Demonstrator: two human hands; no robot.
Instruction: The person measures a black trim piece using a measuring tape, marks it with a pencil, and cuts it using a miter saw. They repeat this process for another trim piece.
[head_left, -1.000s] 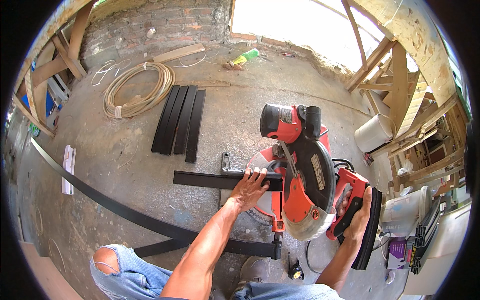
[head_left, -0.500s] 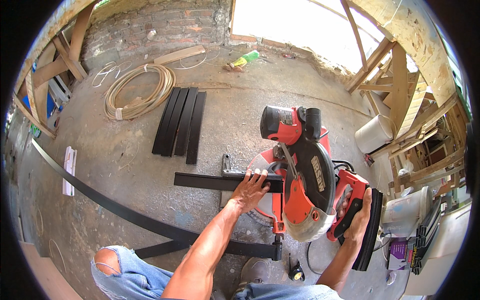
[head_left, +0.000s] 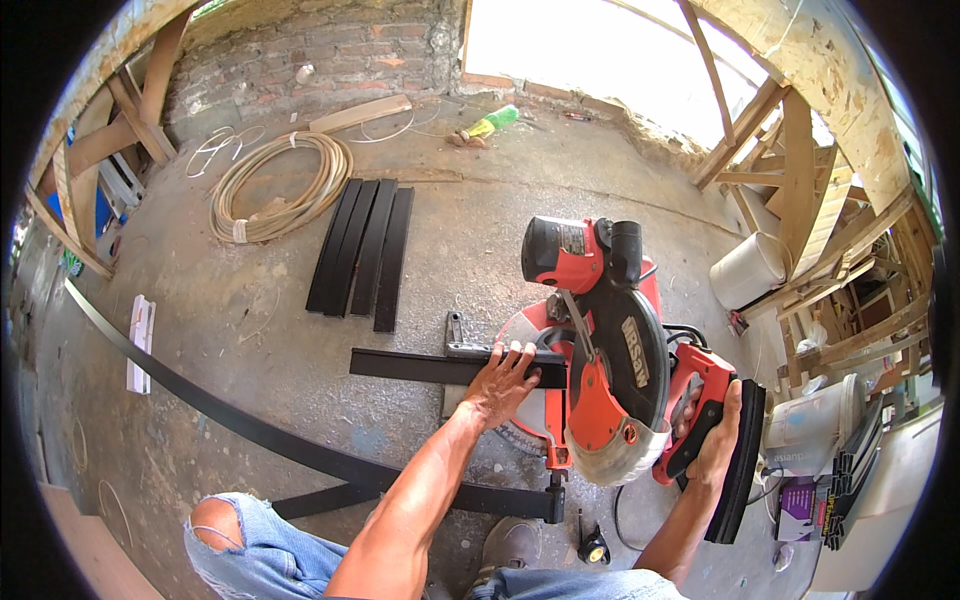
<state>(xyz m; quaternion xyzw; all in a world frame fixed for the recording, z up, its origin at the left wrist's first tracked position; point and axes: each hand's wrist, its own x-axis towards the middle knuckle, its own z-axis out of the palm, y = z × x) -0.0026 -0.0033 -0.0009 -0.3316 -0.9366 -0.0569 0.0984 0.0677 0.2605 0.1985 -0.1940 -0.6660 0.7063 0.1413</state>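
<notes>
A red and black miter saw (head_left: pixel 598 385) stands on the floor in front of me. My left hand (head_left: pixel 497 390) lies over a black metal profile (head_left: pixel 425 368), holding it on the saw's base, fingers over its far edge. One end of this profile is by the blade guard (head_left: pixel 642 335); the other juts out to the left. My right hand (head_left: pixel 717 440) is wrapped around the saw's red handle (head_left: pixel 708 368), its fingers partly hidden behind the grip. Right beside that hand is another black length of profile (head_left: pixel 742 460).
Several cut black profiles (head_left: pixel 358 250) lie side by side, near a coiled hose (head_left: pixel 232 205). A long black strip (head_left: pixel 240 420) crosses the floor at left. A tape measure (head_left: pixel 594 548) sits near my shoe (head_left: pixel 512 545). White buckets (head_left: pixel 748 268) and timber frames (head_left: pixel 800 170) stand at right.
</notes>
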